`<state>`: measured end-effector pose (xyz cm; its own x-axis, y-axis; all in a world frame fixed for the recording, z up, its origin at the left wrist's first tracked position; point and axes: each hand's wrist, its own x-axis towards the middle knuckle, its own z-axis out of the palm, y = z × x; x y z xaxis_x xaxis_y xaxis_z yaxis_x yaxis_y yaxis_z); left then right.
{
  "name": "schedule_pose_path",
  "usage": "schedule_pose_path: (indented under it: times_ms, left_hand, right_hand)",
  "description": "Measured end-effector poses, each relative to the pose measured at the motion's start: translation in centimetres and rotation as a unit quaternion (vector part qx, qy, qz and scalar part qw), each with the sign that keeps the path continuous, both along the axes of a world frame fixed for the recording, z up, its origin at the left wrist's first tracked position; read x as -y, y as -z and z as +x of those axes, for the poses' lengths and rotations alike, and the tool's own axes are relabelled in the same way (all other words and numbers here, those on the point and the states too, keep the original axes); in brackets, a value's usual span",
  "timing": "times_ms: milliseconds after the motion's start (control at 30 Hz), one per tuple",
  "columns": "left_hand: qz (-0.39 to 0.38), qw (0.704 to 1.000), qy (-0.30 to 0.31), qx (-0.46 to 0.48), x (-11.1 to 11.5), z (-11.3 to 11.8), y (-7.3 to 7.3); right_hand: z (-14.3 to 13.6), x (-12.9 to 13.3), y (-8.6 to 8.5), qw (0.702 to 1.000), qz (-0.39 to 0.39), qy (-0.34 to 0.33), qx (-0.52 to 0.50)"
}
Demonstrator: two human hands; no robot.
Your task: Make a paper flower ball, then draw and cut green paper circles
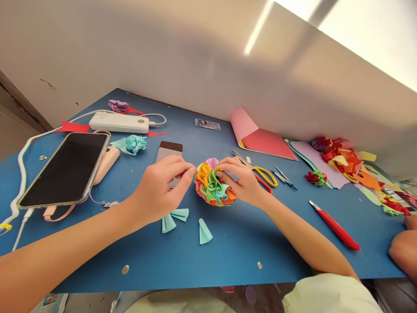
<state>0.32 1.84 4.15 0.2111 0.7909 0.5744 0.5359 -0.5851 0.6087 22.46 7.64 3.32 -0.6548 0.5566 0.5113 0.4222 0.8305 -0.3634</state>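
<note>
A ball of curled paper in many colours (213, 189) sits above the blue table, with green, orange, yellow, pink and light blue folds. My right hand (243, 180) grips it from the right, fingers on its top and side. At the ball's left edge, my left hand (167, 187) is closed in a pinch, thumb against forefinger; what lies between them is too small to make out. Just below my left hand are two folded light-teal paper pieces (168, 224), and a third teal piece (205, 232) lies below the ball. A small phone (169, 150) is partly hidden behind my left hand.
On the left lie a large phone (65, 169), a white power bank (119, 123) with cables and crumpled teal paper (135, 144). Scissors (265, 174), a red craft knife (339, 228) and coloured paper sheets (270, 143) are right. Another person's arm (404, 252) shows at the right edge.
</note>
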Motion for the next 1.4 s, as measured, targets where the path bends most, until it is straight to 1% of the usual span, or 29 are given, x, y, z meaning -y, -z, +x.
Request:
schedule_pose_path:
  times_ms: [67,133,200,267,333,500,633,767,933,1033,1133,1233,1400]
  left_hand:
    - [0.061,0.998,-0.007,-0.021,-0.1,1.0,0.1]
    - [0.095,0.993,-0.006,-0.075,-0.3,1.8,0.2]
    - [0.087,0.988,-0.007,-0.128,-0.3,2.2,0.3]
    - [0.062,0.986,-0.012,-0.153,-0.3,2.2,0.3]
    - [0.055,0.986,-0.011,-0.156,-0.3,1.9,0.4]
    - [0.091,0.988,0.013,-0.124,-0.3,1.4,0.6]
    - [0.087,0.989,0.021,-0.122,-0.4,1.1,0.9]
    - [0.103,0.985,0.040,-0.130,-0.6,0.8,1.2]
    - [0.138,0.977,0.069,-0.147,-0.8,0.8,1.4]
    - [0.150,0.970,0.055,-0.185,-0.7,0.9,1.4]
    - [0.179,0.959,0.035,-0.217,-0.5,0.8,1.2]
    - [0.202,0.951,0.040,-0.229,-0.5,0.8,1.2]
    - [0.228,0.937,0.045,-0.260,-0.4,1.0,1.0]
  right_hand:
    - [-0.5,0.6,-0.1,0.997,0.065,-0.006,0.032]
    - [-1.0,1.2,-0.1,0.992,0.111,-0.009,0.056]
    - [-1.3,1.7,-0.1,0.988,0.137,-0.004,0.066]
    - [-1.4,2.0,-0.1,0.986,0.150,0.002,0.069]
    - [-1.4,2.2,0.0,0.985,0.154,0.003,0.072]
    - [-1.0,2.2,0.4,0.987,0.152,0.022,0.042]
    - [-0.9,2.4,0.6,0.987,0.157,0.022,0.030]
    - [-1.2,2.8,0.2,0.983,0.172,0.036,0.049]
    - [-1.4,2.9,-0.4,0.973,0.206,0.028,0.101]
    - [-1.5,2.9,-0.2,0.963,0.229,0.021,0.140]
    - [-1.5,2.9,0.0,0.957,0.247,0.016,0.152]
    - [-1.3,2.9,-0.1,0.961,0.237,0.005,0.144]
    - [-1.0,2.8,-0.7,0.976,0.173,-0.022,0.127]
